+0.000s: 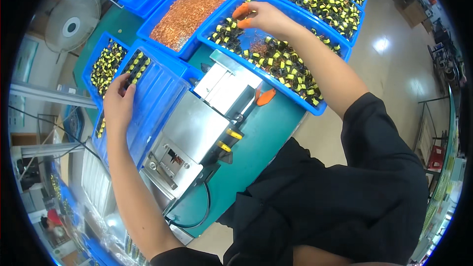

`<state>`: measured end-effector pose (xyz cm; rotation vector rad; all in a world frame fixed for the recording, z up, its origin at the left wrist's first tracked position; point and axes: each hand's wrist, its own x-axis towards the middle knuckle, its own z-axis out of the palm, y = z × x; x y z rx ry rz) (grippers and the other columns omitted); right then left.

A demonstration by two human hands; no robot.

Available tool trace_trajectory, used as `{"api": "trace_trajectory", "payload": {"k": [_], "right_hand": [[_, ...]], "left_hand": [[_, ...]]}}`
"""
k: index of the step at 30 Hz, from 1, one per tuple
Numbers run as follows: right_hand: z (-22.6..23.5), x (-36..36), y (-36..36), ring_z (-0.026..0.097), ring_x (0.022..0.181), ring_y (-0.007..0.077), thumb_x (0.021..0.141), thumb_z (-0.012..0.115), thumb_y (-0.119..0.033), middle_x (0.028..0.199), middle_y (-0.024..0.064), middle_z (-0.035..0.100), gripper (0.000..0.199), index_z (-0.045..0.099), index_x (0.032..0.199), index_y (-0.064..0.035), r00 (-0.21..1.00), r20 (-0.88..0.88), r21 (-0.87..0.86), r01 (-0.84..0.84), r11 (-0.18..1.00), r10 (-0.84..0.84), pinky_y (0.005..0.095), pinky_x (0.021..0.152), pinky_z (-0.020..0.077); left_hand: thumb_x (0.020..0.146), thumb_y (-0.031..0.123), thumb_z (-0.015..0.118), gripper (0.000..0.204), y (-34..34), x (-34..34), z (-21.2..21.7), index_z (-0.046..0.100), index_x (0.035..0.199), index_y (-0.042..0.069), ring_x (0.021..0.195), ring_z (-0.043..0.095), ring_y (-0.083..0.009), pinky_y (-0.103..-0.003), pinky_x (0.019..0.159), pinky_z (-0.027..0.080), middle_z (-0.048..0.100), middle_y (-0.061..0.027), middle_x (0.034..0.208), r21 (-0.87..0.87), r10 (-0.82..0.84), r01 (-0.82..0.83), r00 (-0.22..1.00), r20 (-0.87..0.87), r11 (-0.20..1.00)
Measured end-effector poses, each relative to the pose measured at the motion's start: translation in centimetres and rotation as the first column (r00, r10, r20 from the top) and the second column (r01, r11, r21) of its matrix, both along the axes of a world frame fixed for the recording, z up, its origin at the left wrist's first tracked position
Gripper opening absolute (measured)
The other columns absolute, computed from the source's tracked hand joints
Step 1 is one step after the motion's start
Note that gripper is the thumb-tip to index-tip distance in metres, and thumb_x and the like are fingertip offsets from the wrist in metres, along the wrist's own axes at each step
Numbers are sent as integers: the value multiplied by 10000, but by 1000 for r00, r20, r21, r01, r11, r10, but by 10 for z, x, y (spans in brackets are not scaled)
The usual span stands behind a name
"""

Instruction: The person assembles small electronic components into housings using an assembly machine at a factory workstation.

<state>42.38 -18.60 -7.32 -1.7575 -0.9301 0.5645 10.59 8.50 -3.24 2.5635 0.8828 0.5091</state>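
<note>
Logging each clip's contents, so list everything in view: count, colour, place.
Blue bins: at least five, blue, top and left
Parts: too many to count, yellow and black, bins and tray
Clippings: uncountable, copper-coloured, top-centre bin
Ribbed tray: one, bluish, left of centre
Machine: one, silver, centre
Loose piece: at least one, orange, beside machine
Table: one, green, under machine
Fan: one, pale, upper left
Background clutter: uncounted, mixed, both edges
Sleeves: two, black, bottom and right
Left hand: one, bare, at tray
Right hand: one, orange-tipped, over parts

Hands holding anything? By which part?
Right hand: nothing visible in it. Left hand: at the yellow-black parts; gripping one or not, can't tell.
</note>
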Motion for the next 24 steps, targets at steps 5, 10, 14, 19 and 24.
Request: {"api": "trace_trajectory", "payload": {"k": [5,10,14,19,24], "right_hand": [[10,-12,-1,627,952,170,859,699,-103,1079,82,631,324,626,1158,-3,988,-114,140,-83,987,100,312,877,505],[30,-39,0,632,917,162,882,688,-111,1036,72,636,310,603,1160,-4,943,-298,224,-84,971,150,305,845,522],[55,-75,0,651,932,168,873,669,-58,1033,78,643,277,621,1139,-2,869,-434,265,-130,955,239,306,866,522],[87,-139,-2,659,945,136,851,688,-51,1035,76,678,278,652,1124,-14,890,-118,120,-428,896,440,276,834,530],[64,-210,30,616,870,244,803,727,-111,919,79,636,222,672,1011,-53,617,445,49,-740,670,649,350,797,503]], "left_hand": [[879,165,656,385,-4,4,0,617,1243,46,832,626,-213,-333,793,506,679,-132,1023,62,-37,36,999,15,997],[890,180,667,416,-19,2,15,598,1283,62,895,631,-206,-329,821,505,665,-132,1067,85,36,-32,998,-44,996],[886,179,677,407,-18,-25,18,595,1263,47,825,602,-192,-335,792,508,623,-128,1099,150,-25,11,995,93,989],[900,137,648,316,-86,-64,35,613,1201,46,836,602,-196,-317,779,499,612,-115,1117,166,-21,-8,984,176,986],[890,122,638,258,-144,-146,21,646,1131,29,1008,578,-307,-391,908,451,608,-160,1124,233,86,-133,976,201,963]]}}
